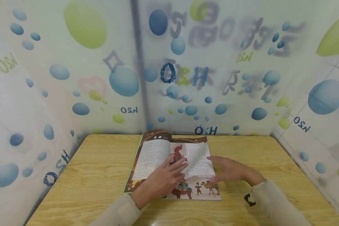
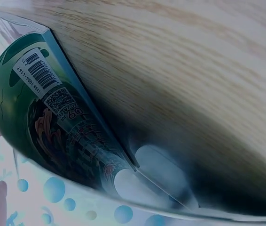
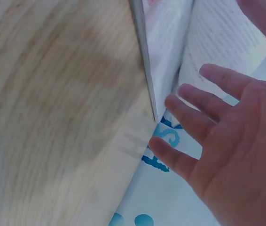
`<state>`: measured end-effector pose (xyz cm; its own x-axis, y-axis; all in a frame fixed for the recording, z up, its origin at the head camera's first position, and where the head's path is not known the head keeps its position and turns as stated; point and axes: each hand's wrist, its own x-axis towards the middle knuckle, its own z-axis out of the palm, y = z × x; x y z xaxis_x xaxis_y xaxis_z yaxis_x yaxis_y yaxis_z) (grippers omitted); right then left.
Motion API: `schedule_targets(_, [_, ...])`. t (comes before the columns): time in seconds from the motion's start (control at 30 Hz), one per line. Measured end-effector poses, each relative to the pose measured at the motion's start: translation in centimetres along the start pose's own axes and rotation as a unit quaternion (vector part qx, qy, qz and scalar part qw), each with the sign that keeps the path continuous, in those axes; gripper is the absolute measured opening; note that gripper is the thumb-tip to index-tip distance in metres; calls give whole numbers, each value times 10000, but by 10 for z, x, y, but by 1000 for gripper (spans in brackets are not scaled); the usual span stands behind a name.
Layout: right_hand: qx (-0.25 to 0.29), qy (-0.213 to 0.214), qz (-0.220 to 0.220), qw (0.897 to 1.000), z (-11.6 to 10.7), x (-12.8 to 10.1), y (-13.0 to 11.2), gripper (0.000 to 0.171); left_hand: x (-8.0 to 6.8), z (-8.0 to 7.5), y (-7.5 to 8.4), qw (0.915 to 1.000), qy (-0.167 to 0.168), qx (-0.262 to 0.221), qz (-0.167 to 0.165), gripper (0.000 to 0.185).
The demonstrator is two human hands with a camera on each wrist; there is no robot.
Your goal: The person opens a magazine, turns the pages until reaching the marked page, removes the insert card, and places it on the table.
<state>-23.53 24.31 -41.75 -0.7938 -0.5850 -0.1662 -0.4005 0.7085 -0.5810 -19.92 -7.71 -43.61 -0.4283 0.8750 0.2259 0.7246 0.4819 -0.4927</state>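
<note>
An open picture book (image 1: 155, 153) with text and camel drawings lies flat on the wooden table (image 1: 96, 169), near its far middle. My left hand (image 1: 165, 177) rests on the pages near the spine, fingers straight. My right hand (image 1: 231, 171) is over the right page, fingers straight and spread; whether it touches the paper is unclear. The left wrist view shows the book's green back cover (image 2: 43, 117) with a barcode, edge-on against the table (image 2: 194, 70). In the right wrist view my open right hand (image 3: 227, 127) is beside the page edges (image 3: 217, 37).
Translucent wall panels (image 1: 59, 94) printed with blue and green bubbles close in the table on the left, back and right. Bare wood (image 1: 285, 163) lies on both sides of the book. A small black device (image 1: 249, 199) sits at my right wrist.
</note>
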Motion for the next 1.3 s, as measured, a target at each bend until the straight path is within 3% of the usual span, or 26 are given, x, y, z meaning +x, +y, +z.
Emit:
schedule_targets(0.33, [-564, -522, 21, 9970, 15, 2, 0, 101, -1, -2, 0, 9985, -469, -52, -284, 30])
schedule_targets(0.7, [-706, -551, -25, 9960, 21, -1, -4, 105, -2, -3, 0, 9942, -685, -150, -811, 37])
schedule_targets(1.0, [-833, -508, -70, 9952, 23, -1, -2, 105, -4, -4, -1, 9825, -1133, -586, -1354, 48])
schedule_targets(1.3, [-843, -488, -147, 9951, 24, -2, 1, 107, -9, -1, 0, 9718, -1126, -1090, -1763, 52])
